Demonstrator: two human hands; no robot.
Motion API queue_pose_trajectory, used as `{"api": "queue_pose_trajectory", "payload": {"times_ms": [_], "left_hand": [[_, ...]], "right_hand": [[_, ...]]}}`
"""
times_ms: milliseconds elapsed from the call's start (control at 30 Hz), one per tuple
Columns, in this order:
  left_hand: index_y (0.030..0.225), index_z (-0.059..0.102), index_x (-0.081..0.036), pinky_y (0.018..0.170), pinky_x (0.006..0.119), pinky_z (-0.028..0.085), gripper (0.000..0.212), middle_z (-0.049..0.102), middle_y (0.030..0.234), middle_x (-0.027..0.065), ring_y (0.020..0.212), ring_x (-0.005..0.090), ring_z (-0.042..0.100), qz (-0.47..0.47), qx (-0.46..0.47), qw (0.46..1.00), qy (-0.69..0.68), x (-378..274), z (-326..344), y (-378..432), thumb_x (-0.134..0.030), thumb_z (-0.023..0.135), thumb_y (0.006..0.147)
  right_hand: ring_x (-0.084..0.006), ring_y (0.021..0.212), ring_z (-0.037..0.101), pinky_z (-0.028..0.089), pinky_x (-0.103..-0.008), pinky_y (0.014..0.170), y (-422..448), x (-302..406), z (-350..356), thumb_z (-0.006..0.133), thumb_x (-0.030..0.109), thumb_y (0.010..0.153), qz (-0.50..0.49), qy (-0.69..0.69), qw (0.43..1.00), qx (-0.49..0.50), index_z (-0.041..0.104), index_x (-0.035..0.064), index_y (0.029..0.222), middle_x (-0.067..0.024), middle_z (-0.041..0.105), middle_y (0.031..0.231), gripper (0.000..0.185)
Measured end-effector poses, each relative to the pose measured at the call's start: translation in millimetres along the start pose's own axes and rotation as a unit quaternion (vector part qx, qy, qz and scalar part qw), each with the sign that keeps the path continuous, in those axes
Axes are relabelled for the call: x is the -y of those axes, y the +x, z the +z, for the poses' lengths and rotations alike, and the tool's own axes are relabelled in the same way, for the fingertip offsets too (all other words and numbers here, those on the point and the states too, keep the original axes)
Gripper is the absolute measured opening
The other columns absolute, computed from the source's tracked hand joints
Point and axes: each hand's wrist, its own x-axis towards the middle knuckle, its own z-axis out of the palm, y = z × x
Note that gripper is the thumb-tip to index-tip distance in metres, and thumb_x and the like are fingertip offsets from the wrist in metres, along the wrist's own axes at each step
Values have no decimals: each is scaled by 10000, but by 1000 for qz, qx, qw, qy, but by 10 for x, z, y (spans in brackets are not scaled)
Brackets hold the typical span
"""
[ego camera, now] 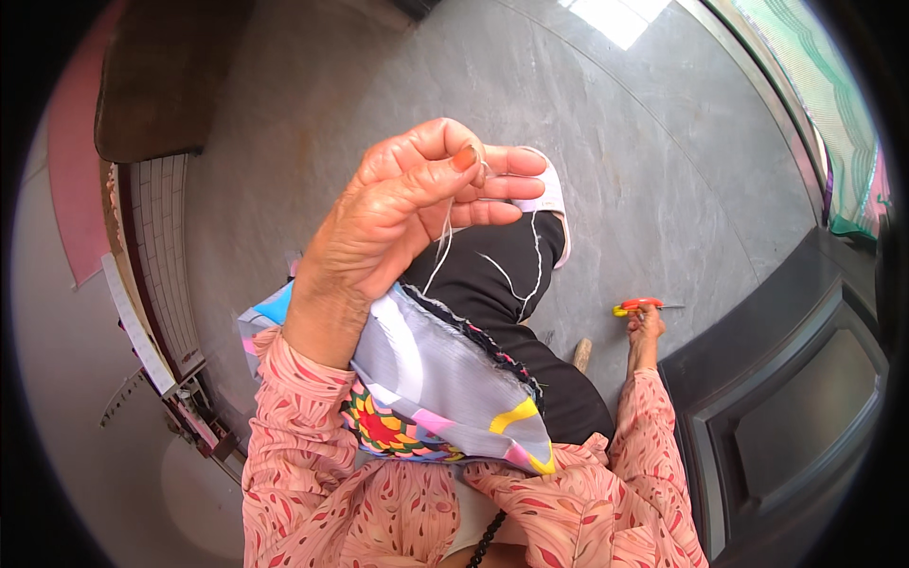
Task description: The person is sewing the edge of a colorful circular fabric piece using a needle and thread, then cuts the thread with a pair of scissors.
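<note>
My left hand (pixel 419 192) is raised over my lap, thumb and index finger pinched on white thread (pixel 442 255) while the other fingers extend. The thread runs down towards the cut edge of a grey printed cloth (pixel 454 376). This cloth lies across my lap, bordered by a dark frayed strip (pixel 490 341). Beneath it shows a multicoloured flower-like patch (pixel 380 424). Loose white thread (pixel 537 255) hangs over my black trouser leg (pixel 469 259). Out to the right, low near the floor, my right hand (pixel 645 328) grips scissors (pixel 639 304) with red and yellow handles, their blades pointing right.
A dark panelled door (pixel 795 405) stands close by my right arm. A wooden leg or stick (pixel 582 355) shows beside my thigh. Brown furniture (pixel 163 78) is at upper left, a green curtain (pixel 817 92) at upper right. The floor (pixel 319 92) is grey; my foot wears a pale shoe (pixel 550 195).
</note>
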Motion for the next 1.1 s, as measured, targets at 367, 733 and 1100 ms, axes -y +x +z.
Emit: {"api": "queue_pose_trajectory", "payload": {"times_ms": [367,733,1100], "left_hand": [[891,574,-30,1032,462,363,206,413,1283,363,1224,426,436,39,48,987,-149,64,-60,3,-235,565,915],[893,577,-21,1063,492,307,176,381,1306,365,1272,437,365,79,47,975,-200,37,-82,-66,-196,566,910],[887,579,-42,1073,472,296,161,405,1313,332,1290,412,358,87,62,981,-159,36,-67,-101,-201,573,909]], "right_hand": [[-152,742,571,507,-262,589,-2285,1825,1123,593,24,744,-29,131,841,524,444,47,1276,-82,544,850,552],[-116,624,531,441,-239,574,-3802,2106,1217,542,30,728,-3,-189,679,710,339,-6,1364,-74,581,878,669],[-98,506,499,399,-236,495,-3915,2132,1451,572,73,764,-66,-203,705,676,437,-28,1249,-51,546,674,513]]}}
